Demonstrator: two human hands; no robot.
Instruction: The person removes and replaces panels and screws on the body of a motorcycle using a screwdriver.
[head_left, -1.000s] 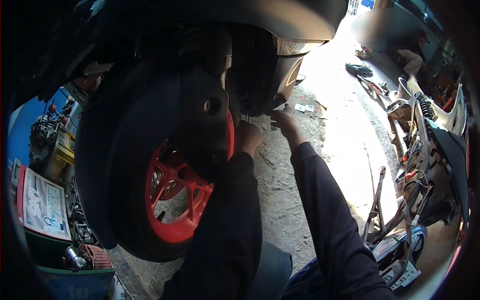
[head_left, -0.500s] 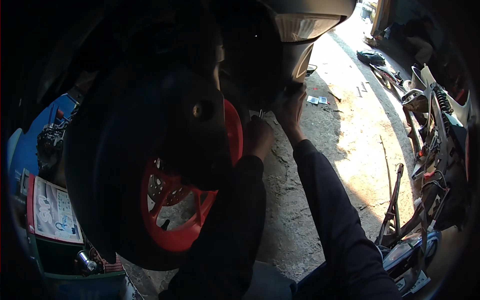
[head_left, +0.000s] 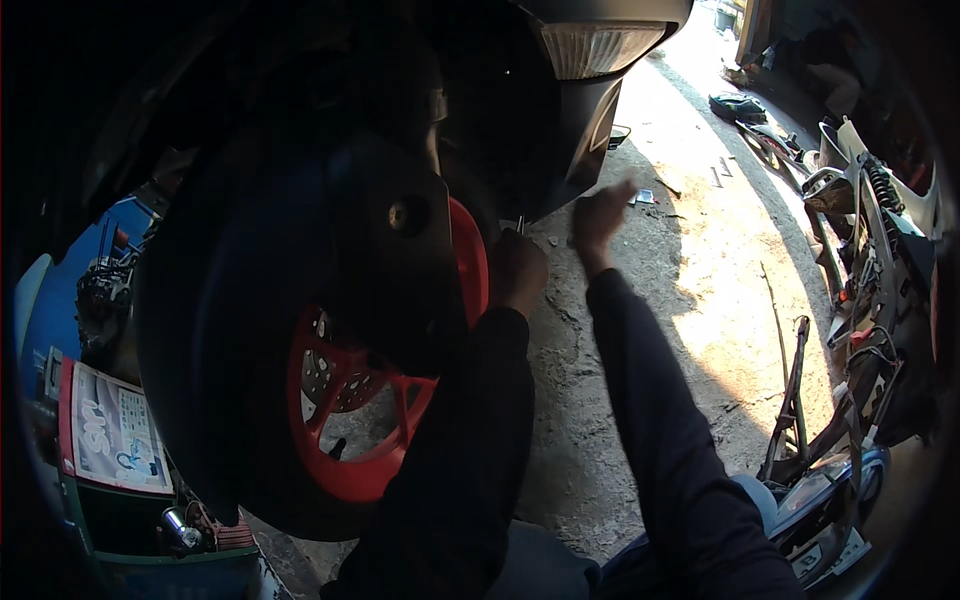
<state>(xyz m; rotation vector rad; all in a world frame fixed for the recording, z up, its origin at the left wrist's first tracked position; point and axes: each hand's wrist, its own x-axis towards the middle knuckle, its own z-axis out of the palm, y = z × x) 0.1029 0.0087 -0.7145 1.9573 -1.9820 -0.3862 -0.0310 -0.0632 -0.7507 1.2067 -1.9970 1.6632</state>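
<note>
Beside the red wheel (head_left: 345, 470) of a motor scooter, my left hand (head_left: 521, 272) is closed around a tool with a thin metal shaft (head_left: 520, 226). The shaft points up under the dark front body; its tip and handle are hard to make out in the shade. My right hand (head_left: 600, 222) is raised just below the lower corner of the scooter's side panel (head_left: 590, 130), apart from it. Its fingers look stretched out toward the upper right, and nothing shows in them. A black mudguard (head_left: 190, 330) covers much of the tyre.
A clear lamp lens (head_left: 600, 50) sits above the panel. Scooter frames and parts (head_left: 850, 330) are piled along the right. At the left stands a green box (head_left: 110, 520) with a battery-like carton (head_left: 115, 430). A small packet (head_left: 643, 197) lies on the rough concrete. Another person (head_left: 835, 70) is far right.
My right hand has come away from the lower edge of the side panel and turned its fingers outward to the right. My left hand keeps its hold on the tool.
</note>
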